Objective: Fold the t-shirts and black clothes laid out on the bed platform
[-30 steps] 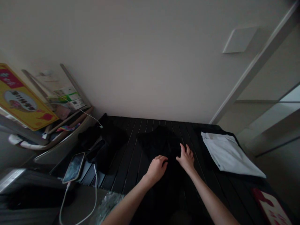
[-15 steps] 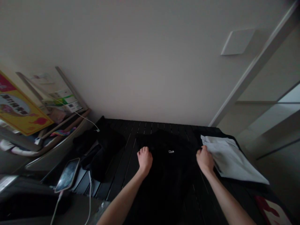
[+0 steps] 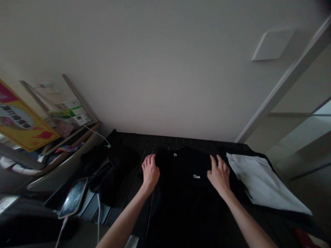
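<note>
Slatted black table (image 3: pixel 139 141), black shirt (image 3: pixel 186 196) lying flat — between left hand (image 3: pixel 150 174), right hand (image 3: pixel 219 177)

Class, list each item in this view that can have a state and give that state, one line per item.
black T-shirt, spread flat, collar toward the wall
left hand, open, at the shirt's left edge
right hand, open, fingers spread on the shirt
white folded cloth, folded flat
smartphone, face up, cable attached
black cloth, bunched up
</note>
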Tool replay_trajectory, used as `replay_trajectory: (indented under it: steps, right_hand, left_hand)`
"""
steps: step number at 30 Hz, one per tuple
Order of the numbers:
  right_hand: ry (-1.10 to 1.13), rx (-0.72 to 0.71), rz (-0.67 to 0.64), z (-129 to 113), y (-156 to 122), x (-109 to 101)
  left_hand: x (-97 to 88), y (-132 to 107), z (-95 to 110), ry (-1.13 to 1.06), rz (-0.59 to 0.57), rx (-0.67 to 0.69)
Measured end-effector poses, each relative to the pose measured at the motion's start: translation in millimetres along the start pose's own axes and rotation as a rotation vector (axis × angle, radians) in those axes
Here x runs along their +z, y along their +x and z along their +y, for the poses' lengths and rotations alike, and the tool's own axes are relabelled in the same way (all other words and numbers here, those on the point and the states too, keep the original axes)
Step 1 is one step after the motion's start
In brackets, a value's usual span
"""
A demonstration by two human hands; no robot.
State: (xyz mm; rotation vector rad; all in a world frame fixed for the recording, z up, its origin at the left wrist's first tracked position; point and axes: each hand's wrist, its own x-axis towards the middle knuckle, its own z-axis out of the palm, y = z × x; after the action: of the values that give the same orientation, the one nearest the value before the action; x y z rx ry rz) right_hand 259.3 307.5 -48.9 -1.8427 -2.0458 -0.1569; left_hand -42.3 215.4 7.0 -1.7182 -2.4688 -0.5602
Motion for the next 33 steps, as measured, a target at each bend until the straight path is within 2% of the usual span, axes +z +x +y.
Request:
replay_trajectory:
  steps: [2,4,7,10,15,19,21,24,26,29,31,33]
  right_hand:
    - [0.131,-0.007,-0.148,-12,14,14]
    - [0.212,0.059,-0.26,-18,29,32]
    - [0.232,0.105,-0.299,-16,49,58]
    - [0.228,0.105,-0.295,-6,67,77]
    - [0.244,0.068,-0.26,10,102,85]
    - [0.248,0.097,-0.108,19,142,75]
    - [0.25,0.119,-0.033,20,162,69]
    - [0.262,0.129,0.032,11,177,66]
    - [0.263,0.097,0.044,-3,170,70]
    - [0.241,-0.049,0.012,-27,129,83]
    - [0.222,-0.161,-0.032,-39,87,94]
    - [0.188,-0.225,-0.095,-43,45,104]
  left_hand:
    - [11.4,13,10,-0.006,-0.054,0.039]
    - [25.8,25,13,0.054,-0.103,-0.015]
    - [45.1,41,4,0.154,-0.229,-0.039]
    - [53.6,52,-14,0.188,-0.307,0.002]
    - [47.8,75,-48,0.221,-0.243,-0.032]
    - [37.6,116,-72,0.25,-0.149,-0.08]
    - [33.4,143,-74,0.257,-0.103,-0.092]
    - [32.1,174,-61,0.271,-0.031,-0.111]
    - [37.0,179,-44,0.272,0.049,-0.101]
    - [57.5,155,-20,0.207,0.112,0.062]
    - [78.9,124,-10,0.141,0.018,0.211]
    - [100.3,91,-8,0.113,-0.11,0.236]
